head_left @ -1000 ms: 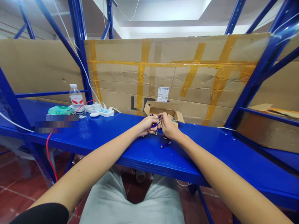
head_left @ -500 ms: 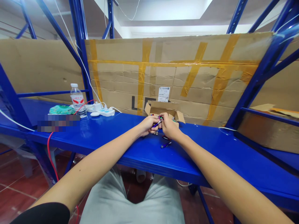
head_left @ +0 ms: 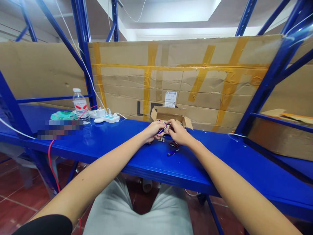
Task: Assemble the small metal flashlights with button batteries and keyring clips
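Both my hands meet above the blue shelf (head_left: pixel 117 143), just in front of a small open cardboard box (head_left: pixel 171 115). My left hand (head_left: pixel 153 131) is closed round a thin purple pen-like piece (head_left: pixel 162 130). My right hand (head_left: pixel 179 133) pinches the far tip of that same piece. Below the hands lie small silver parts (head_left: pixel 161 139), a dark red piece (head_left: pixel 174 144) and another purple pen-like piece (head_left: pixel 173 152) on the shelf.
At the left stand a water bottle (head_left: pixel 80 105), a green packet (head_left: pixel 64 115), a white power strip (head_left: pixel 107 117) and a red cable (head_left: pixel 50 153). Taped cardboard sheets (head_left: pixel 186 71) wall off the back. Blue rack uprights (head_left: pixel 84 52) stand at both sides.
My hands have lifted slightly with the purple piece and the right hand's fingers have shifted on its tip. Nothing else has moved.
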Demonstrator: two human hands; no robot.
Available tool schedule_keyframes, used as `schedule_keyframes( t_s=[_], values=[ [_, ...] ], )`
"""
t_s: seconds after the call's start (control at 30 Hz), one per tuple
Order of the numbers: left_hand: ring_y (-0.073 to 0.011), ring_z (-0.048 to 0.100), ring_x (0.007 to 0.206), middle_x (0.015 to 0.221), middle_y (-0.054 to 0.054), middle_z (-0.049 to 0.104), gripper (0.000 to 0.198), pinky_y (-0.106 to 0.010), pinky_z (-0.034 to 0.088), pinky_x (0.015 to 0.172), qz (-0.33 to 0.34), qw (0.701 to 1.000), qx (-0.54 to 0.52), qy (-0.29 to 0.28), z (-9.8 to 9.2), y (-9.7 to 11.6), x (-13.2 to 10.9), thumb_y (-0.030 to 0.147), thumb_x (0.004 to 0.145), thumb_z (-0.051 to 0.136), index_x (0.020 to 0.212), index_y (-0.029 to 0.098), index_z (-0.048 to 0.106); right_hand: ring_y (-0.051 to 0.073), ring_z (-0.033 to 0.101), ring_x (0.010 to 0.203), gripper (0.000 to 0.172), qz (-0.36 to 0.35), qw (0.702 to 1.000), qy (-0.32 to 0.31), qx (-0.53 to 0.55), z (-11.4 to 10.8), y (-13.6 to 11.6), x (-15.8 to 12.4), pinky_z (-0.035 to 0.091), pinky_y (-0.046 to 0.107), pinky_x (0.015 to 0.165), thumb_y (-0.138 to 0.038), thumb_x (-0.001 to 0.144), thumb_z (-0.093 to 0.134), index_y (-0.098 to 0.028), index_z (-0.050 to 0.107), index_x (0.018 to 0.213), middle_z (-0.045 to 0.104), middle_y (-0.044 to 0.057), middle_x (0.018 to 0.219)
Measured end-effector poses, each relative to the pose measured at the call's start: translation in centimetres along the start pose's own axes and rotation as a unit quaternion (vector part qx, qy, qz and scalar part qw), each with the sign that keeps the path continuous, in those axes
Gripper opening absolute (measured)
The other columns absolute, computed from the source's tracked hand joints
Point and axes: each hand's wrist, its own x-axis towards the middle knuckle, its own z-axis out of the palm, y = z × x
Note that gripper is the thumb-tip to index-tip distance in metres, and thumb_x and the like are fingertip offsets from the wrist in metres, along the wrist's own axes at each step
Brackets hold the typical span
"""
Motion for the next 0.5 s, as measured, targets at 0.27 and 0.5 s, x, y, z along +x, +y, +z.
schedule_keyframes(
  t_s=[0.27, 0.5],
  values=[
    [-0.002, 0.033, 0.033, 0.061, -0.001, 0.055, 0.011, -0.016, 0.014, 0.031, -0.002, 0.999, -0.045, 0.025, 0.0, 0.6, -0.1, 0.016, 0.081, 0.051, 0.072, 0.012, 0.053, 0.021, 0.059, 0.099, 0.034, 0.03, 0.99, 0.043, -0.129, -2.2, 4.3, 1.1, 0.043, 0.031, 0.09, -0.008, 0.078, 0.045, -0.015, 0.067, 0.102, 0.07, 0.01, 0.105],
    [-0.0025, 0.035, 0.035, 0.059, 0.0, 0.051, 0.02, -0.016, 0.018, 0.031, -0.008, 0.992, -0.11, 0.062, -0.3, 1.2, -0.1, 0.015, 0.087, 0.044, 0.07, 0.01, 0.053, 0.027, 0.057, 0.1, 0.027, 0.055, 0.931, -0.095, -0.347, -2.2, 7.1, 1.7, 0.041, 0.035, 0.088, -0.029, 0.09, 0.05, -0.013, 0.07, 0.098, 0.069, 0.016, 0.104]
  ],
)
